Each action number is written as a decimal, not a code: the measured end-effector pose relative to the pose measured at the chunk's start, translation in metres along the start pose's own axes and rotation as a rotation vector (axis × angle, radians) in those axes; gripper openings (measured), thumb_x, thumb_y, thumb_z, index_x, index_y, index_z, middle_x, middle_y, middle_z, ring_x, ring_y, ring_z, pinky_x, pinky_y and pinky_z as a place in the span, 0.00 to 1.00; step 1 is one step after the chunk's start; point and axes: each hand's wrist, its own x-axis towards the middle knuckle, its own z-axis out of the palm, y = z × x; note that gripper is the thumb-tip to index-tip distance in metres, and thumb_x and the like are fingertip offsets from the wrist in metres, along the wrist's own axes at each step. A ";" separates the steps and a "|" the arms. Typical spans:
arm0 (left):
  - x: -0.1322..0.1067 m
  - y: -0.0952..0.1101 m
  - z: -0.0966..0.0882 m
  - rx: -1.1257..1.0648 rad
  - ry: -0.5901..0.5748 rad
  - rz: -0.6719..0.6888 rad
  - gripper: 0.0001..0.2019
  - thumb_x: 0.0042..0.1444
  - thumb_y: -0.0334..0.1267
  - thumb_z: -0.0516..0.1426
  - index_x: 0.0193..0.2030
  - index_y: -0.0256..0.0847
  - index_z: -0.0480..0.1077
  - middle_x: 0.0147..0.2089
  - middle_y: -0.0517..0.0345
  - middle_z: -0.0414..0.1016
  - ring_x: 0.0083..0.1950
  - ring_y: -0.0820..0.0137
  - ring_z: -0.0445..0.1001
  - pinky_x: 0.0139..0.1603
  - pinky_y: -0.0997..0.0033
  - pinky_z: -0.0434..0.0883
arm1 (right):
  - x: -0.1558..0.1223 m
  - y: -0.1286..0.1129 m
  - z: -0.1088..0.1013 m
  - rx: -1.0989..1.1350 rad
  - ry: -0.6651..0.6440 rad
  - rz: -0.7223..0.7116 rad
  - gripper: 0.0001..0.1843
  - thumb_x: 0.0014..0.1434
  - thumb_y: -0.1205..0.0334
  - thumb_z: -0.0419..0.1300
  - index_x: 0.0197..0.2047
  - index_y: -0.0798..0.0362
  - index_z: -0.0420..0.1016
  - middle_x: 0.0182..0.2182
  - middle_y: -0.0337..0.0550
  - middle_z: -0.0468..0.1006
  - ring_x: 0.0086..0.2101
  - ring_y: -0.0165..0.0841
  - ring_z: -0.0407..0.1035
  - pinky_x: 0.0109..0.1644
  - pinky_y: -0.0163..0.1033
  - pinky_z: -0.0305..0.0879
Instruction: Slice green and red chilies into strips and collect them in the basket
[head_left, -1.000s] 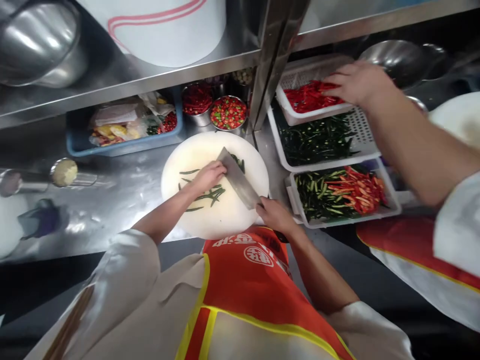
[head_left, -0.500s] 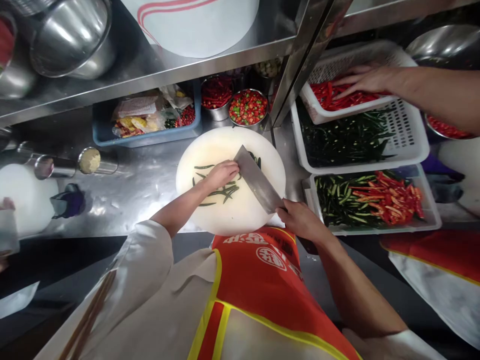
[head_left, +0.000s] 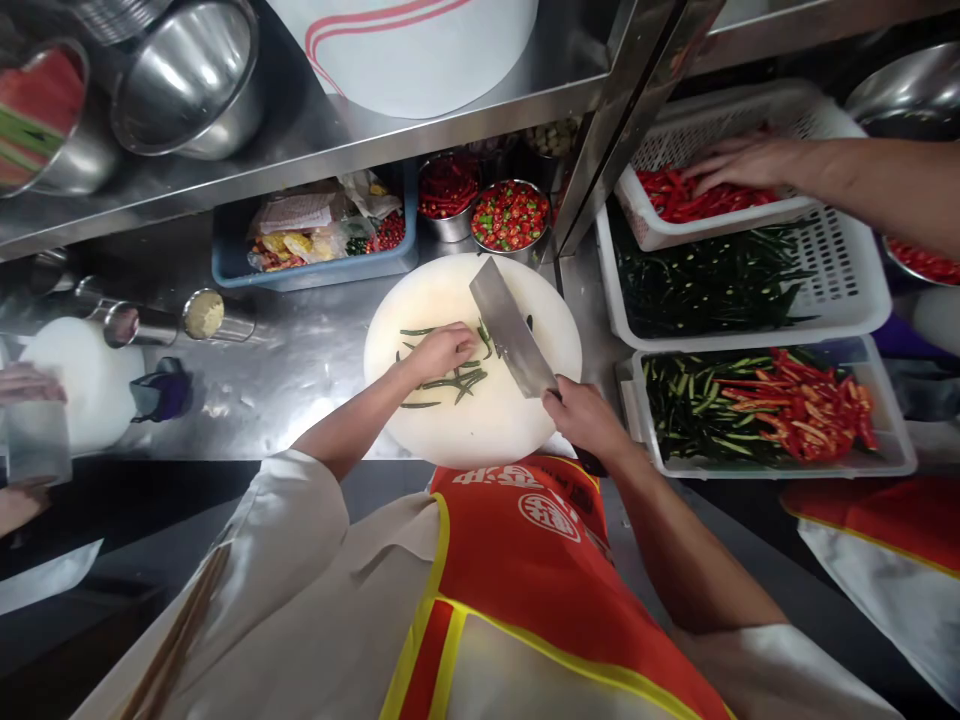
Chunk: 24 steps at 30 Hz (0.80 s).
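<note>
A round white cutting board [head_left: 480,430] lies on the counter before me, with dark green chillies [head_left: 461,383] scattered over its left half. My left hand [head_left: 444,350] rests low over them, its fingers curled and pressed together; whatever is under the fingertips is hidden. Gripped by its handle in my right hand [head_left: 581,412] is a cleaver [head_left: 514,332], its broad blade slanting across the board. A short stretch separates the blade from my left fingertips. Between them lies a piece of green chilli [head_left: 484,338]. Another dark green bit peeks out beyond the blade's right side.
Right of the board are a clear tub [head_left: 780,468] of green and red chillies and a white basket [head_left: 874,270] of green ones. A co-worker's hand [head_left: 739,160] reaches into red chillies. Behind stand a blue tub [head_left: 315,275] and a metal bowl of chopped chillies [head_left: 510,217].
The cleaver has shifted so its blade sits farther from my left fingertips, and a green chilli piece now shows between. The whole view has slid slightly, with surroundings appearing farther right.
</note>
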 end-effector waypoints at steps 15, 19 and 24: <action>0.007 0.010 0.013 0.110 0.076 0.159 0.10 0.65 0.35 0.50 0.45 0.40 0.73 0.45 0.52 0.75 0.49 0.64 0.70 0.52 0.62 0.68 | -0.027 0.023 0.001 0.028 -0.045 -0.044 0.14 0.65 0.59 0.46 0.30 0.51 0.66 0.23 0.43 0.76 0.28 0.32 0.69 0.32 0.36 0.49; 0.001 0.006 0.027 0.097 0.095 0.157 0.11 0.66 0.36 0.50 0.44 0.39 0.74 0.46 0.51 0.75 0.51 0.64 0.70 0.53 0.63 0.69 | -0.034 0.021 -0.002 -0.042 -0.022 -0.057 0.14 0.65 0.57 0.46 0.30 0.51 0.65 0.26 0.45 0.77 0.29 0.33 0.70 0.32 0.37 0.47; -0.004 0.001 0.025 0.067 0.097 0.184 0.13 0.67 0.37 0.48 0.41 0.40 0.74 0.44 0.51 0.75 0.50 0.64 0.70 0.53 0.62 0.69 | -0.036 0.017 -0.007 -0.094 -0.052 -0.065 0.15 0.66 0.56 0.45 0.31 0.51 0.65 0.27 0.45 0.77 0.29 0.34 0.70 0.31 0.37 0.45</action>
